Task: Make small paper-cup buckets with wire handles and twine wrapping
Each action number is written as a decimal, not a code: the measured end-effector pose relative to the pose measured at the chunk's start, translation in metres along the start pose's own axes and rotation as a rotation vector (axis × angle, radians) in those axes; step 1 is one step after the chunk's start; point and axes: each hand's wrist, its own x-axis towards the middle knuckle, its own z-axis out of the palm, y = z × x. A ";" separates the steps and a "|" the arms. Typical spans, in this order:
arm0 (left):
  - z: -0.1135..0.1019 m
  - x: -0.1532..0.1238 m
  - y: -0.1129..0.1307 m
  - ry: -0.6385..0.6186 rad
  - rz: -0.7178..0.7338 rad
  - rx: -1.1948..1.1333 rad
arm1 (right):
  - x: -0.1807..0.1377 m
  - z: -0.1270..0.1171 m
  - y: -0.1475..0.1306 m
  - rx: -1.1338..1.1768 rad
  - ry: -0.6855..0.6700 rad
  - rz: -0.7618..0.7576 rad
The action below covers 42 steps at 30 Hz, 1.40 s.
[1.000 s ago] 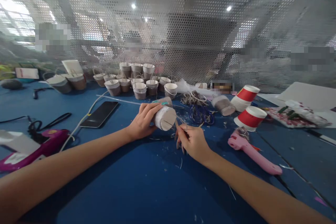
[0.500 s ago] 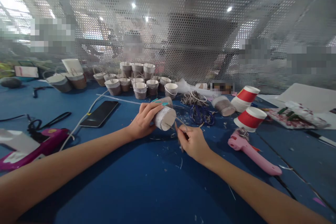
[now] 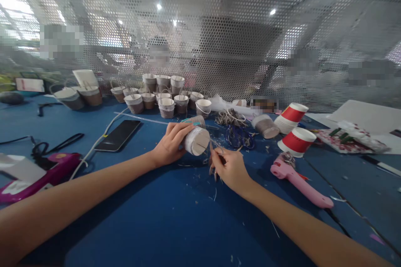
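My left hand (image 3: 172, 144) is wrapped round a small paper cup (image 3: 197, 141) with a whitish wrapping, tipped on its side with its pale round end facing me. A thin dark line crosses that end. Just right of the cup, my right hand (image 3: 230, 167) is closed in a pinch on a slim pointed tool (image 3: 211, 162). Its tips stand close to the cup, and the fingers hide part of it, so its exact kind is unclear. Behind the held cup sits a roll of grey cord (image 3: 198, 121), partly covered by my left fingers.
Several wrapped little buckets (image 3: 166, 107) with handles stand at the back. A phone (image 3: 118, 135) and a magenta glue gun (image 3: 46, 175) lie left. To the right are a pink glue gun (image 3: 302, 183), red-and-white paper cups (image 3: 297, 141), blue-handled scissors (image 3: 239, 137) and a grey wire bundle (image 3: 231, 117).
The tool in my right hand has turned slightly, and its ends show more below the fingers. My left hand keeps the cup in nearly the same place.
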 end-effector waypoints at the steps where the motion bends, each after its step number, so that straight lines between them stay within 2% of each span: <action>1: 0.000 0.000 0.000 0.002 -0.004 0.002 | 0.000 0.000 0.000 -0.014 -0.006 -0.008; 7: 0.001 0.000 -0.001 -0.002 -0.005 -0.001 | -0.002 0.001 -0.001 0.038 -0.087 -0.006; 17: 0.001 -0.001 -0.001 -0.010 -0.011 -0.004 | -0.001 -0.002 -0.003 0.076 -0.001 0.011; 21: 0.001 -0.001 -0.001 -0.004 0.003 -0.007 | 0.000 -0.002 -0.004 0.121 -0.037 0.017; 25: 0.001 -0.001 -0.002 0.000 0.000 -0.012 | 0.000 0.000 -0.002 0.042 -0.070 0.012; 36: 0.001 0.000 0.000 0.017 -0.016 -0.021 | -0.001 -0.001 -0.003 0.114 0.009 0.012; 42: 0.001 -0.002 -0.002 0.004 -0.018 -0.019 | 0.000 -0.001 -0.004 0.050 -0.044 0.028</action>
